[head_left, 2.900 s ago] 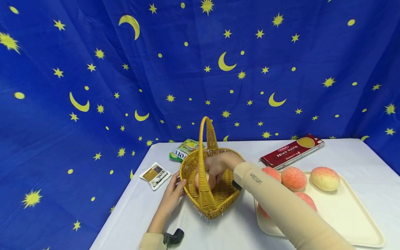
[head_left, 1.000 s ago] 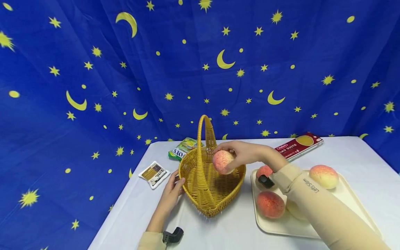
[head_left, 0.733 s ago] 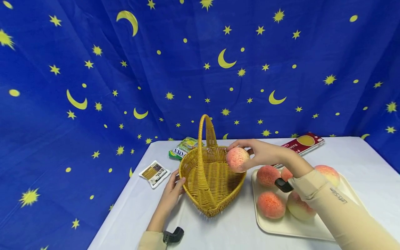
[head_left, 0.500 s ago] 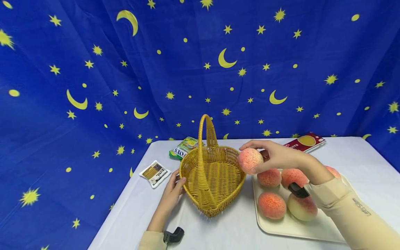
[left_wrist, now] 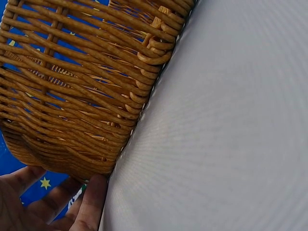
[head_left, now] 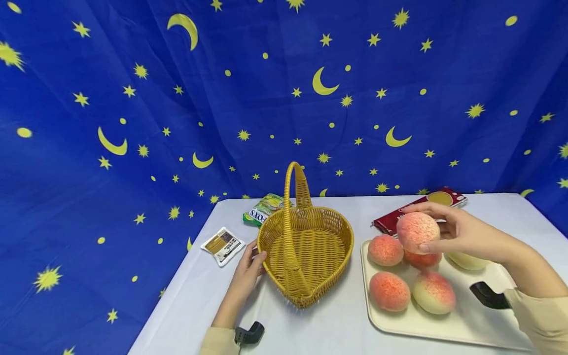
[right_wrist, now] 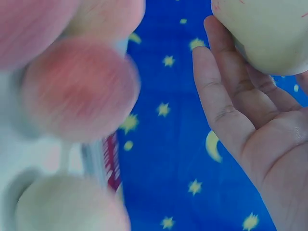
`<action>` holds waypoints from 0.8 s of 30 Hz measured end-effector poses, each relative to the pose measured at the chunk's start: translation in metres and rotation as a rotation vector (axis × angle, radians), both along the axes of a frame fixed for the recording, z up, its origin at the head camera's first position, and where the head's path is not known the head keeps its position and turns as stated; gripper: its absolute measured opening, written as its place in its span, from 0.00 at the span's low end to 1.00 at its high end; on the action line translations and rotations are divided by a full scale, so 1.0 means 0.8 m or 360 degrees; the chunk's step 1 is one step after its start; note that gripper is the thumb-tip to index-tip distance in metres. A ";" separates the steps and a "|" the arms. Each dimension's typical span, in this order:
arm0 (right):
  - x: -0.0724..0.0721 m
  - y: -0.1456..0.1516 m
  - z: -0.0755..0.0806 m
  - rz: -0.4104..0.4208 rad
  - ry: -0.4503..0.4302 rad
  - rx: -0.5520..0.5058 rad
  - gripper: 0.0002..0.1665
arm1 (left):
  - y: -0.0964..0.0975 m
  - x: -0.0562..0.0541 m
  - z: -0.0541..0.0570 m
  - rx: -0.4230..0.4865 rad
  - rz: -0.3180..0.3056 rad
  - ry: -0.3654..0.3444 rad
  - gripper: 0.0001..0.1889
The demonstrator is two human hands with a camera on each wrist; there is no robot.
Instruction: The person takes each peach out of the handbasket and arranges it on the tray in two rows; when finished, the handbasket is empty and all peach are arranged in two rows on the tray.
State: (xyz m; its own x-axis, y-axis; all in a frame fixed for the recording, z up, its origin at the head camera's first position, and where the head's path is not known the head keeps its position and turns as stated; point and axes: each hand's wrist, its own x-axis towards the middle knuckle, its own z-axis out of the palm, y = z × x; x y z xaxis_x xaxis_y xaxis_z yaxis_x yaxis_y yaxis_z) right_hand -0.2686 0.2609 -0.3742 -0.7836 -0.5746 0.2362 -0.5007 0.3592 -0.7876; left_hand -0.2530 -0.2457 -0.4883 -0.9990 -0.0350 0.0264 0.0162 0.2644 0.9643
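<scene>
My right hand (head_left: 470, 231) pinches a pink and pale yellow peach (head_left: 418, 231) between thumb and fingers, above the cream tray (head_left: 479, 315) at the right. Up close in the right wrist view, the peach's pale side (right_wrist: 269, 38) shows against the fingers. Several more reddish peaches, such as one at the front left (head_left: 389, 291), lie on that tray. A golden wicker basket (head_left: 319, 246) with a tall arched handle stands mid-table. Against its left side rests my left hand (head_left: 244, 276), thumb at the rim. Straight fingers touch the woven wall (left_wrist: 72, 96) in the left wrist view.
Behind the tray lies a dark red spaghetti pack (head_left: 390, 220), partly hidden by the right hand. A green Fox's bag (head_left: 266, 207) sits behind the basket, and a small flat packet (head_left: 223, 245) left of it. A blue star-patterned cloth (head_left: 248, 162) hangs behind the table.
My right hand has come up out of the basket with the peach and carried it right, over the tray. My left hand has stayed at the basket's side.
</scene>
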 end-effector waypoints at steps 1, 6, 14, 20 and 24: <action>0.003 0.008 -0.005 -0.0008 0.0020 0.0001 0.40 | 0.000 0.000 0.000 -0.0002 0.0004 0.0004 0.29; 0.017 0.041 -0.030 -0.0121 -0.0026 0.0023 0.41 | 0.000 0.000 0.001 -0.0008 0.0002 0.0004 0.29; 0.037 0.085 -0.073 -0.0217 0.0053 0.0005 0.44 | 0.001 -0.001 0.004 -0.0007 0.0018 0.0009 0.29; 0.057 0.108 -0.104 -0.0441 -0.0047 0.0089 0.42 | 0.000 0.000 0.001 -0.0003 0.0003 0.0019 0.29; 0.069 0.118 -0.129 -0.0489 -0.0004 0.0075 0.42 | 0.000 0.001 0.000 0.0005 0.0000 0.0009 0.29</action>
State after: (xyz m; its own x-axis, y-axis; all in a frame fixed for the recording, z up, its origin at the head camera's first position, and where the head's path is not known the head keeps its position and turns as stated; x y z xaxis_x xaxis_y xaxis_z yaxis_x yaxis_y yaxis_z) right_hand -0.2135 0.3551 -0.4771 -0.9228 -0.3213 0.2127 -0.3613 0.5297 -0.7674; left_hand -0.2522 -0.2457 -0.4881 -0.9989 -0.0353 0.0322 0.0218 0.2614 0.9650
